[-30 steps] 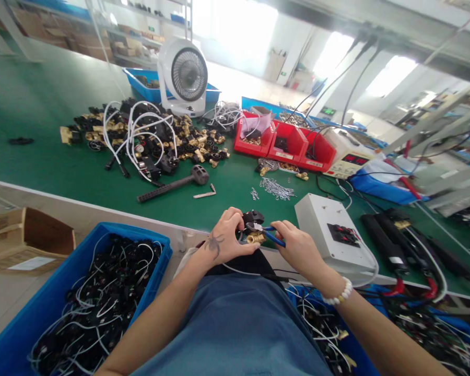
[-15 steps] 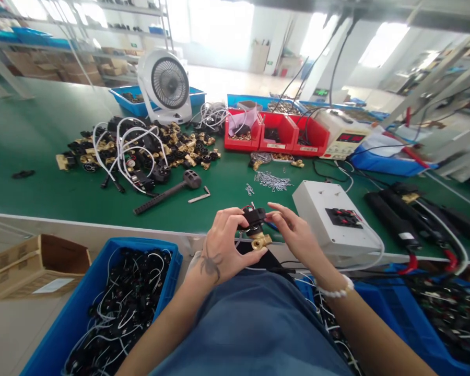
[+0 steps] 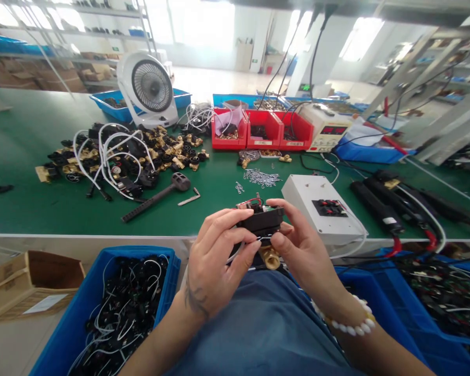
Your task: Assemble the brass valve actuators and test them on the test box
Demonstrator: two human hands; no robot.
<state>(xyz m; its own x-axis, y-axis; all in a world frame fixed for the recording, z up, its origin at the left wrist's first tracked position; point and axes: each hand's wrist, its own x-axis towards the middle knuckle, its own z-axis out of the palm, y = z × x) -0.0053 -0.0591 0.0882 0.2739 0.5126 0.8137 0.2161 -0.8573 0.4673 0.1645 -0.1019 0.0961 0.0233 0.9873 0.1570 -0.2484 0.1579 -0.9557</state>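
Above my lap, both hands hold a black valve unit: a black plastic housing [image 3: 261, 219] with red wire and electronics showing on top and a brass fitting [image 3: 271, 258] below. The thumb and finger of my left hand [image 3: 221, 256] are closed in a pinch on a thin shiny metal clip [image 3: 264, 238] at the housing's lower part. Its upper fingers rest against the housing. My right hand [image 3: 303, 248] grips the unit from the other side, thumb near the brass and fingers behind the housing. Loose metal clips [image 3: 261, 178] lie on the green table beyond.
A black mallet [image 3: 156, 197] and hex key [image 3: 189, 197] lie left of the clips. Farther back are brass-and-black valve parts [image 3: 168, 149], a white fan [image 3: 149, 89] and red bins [image 3: 262, 130]. A grey switch box [image 3: 307, 196] stands right. Blue crates [image 3: 172, 277] flank my lap.
The valve unit is closer to me and turned so its black housing faces across. My left hand now pinches the clip at it; my right hand has closed around its side. The view has shifted right.
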